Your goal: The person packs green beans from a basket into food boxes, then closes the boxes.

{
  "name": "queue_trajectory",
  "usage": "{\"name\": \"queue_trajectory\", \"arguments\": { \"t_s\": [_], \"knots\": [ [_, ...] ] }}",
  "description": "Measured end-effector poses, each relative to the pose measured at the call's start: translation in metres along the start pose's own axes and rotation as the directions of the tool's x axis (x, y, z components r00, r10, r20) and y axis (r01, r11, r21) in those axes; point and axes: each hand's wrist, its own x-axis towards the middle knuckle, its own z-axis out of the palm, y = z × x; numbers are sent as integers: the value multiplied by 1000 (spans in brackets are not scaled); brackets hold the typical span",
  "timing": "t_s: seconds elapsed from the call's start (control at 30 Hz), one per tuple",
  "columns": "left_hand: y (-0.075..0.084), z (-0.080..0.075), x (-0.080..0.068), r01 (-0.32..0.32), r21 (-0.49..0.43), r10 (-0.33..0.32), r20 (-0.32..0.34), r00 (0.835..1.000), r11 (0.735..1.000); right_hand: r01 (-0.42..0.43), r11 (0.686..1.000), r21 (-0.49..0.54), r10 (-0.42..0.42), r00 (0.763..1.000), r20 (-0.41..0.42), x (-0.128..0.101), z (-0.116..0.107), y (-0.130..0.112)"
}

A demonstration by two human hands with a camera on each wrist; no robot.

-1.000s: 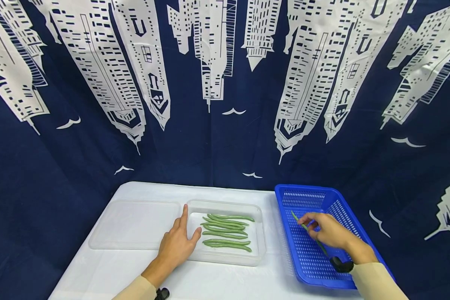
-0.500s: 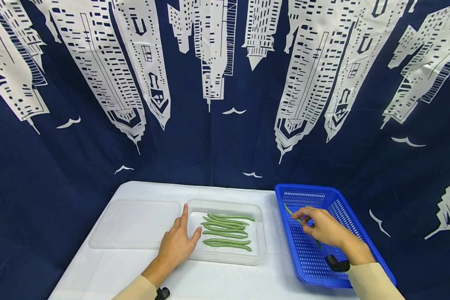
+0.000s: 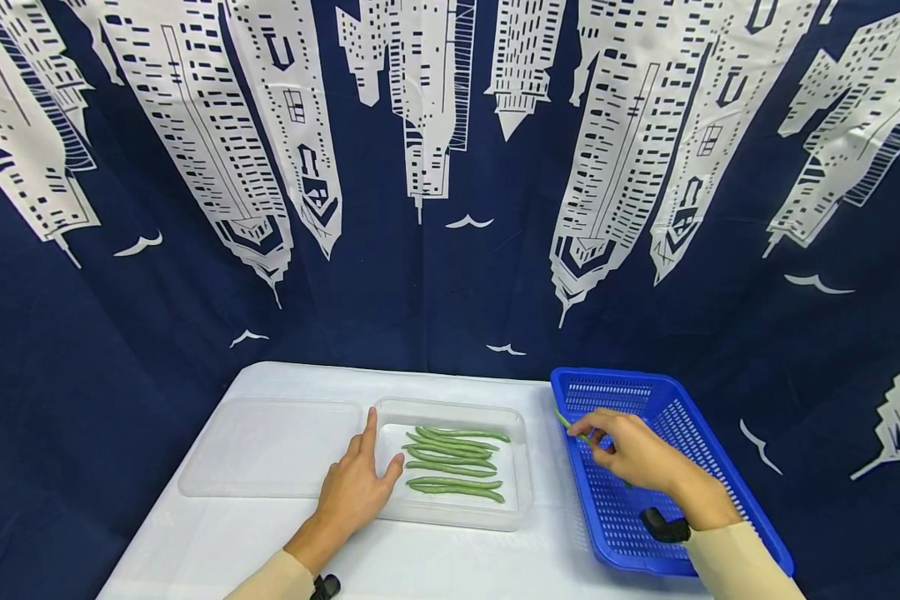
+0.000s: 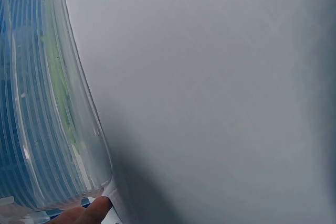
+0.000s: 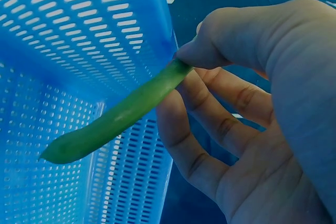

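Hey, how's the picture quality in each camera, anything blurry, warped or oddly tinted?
Head view: sharp, evenly lit, wide-angle bending of the backdrop. Left wrist view: soft, hazy, mostly blank white tablecloth beside the clear container. Right wrist view: strong blue cast, green bean fairly sharp, right hand shadowed.

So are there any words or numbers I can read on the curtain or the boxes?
None: nothing here has words or numbers that can be read.
The dark blue curtain shows only white skyscraper and bird drawings.
The clear plastic container, the flat clear lid and the blue plastic basket carry no label.
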Motion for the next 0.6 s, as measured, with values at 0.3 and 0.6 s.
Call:
{"name": "queue_trajectory", "arguments": {
  "t_s": [0.3, 0.6],
  "knots": [
    [1, 0, 0, -1, 1, 1, 3, 1000, 1000, 40, 999, -12, -40, 999, 13, 5, 3, -8],
    [1, 0, 0, 3, 0, -3, 7, 1000, 1000, 70, 997, -17, -69, 997, 46, 11, 6, -19]
  ]
}}
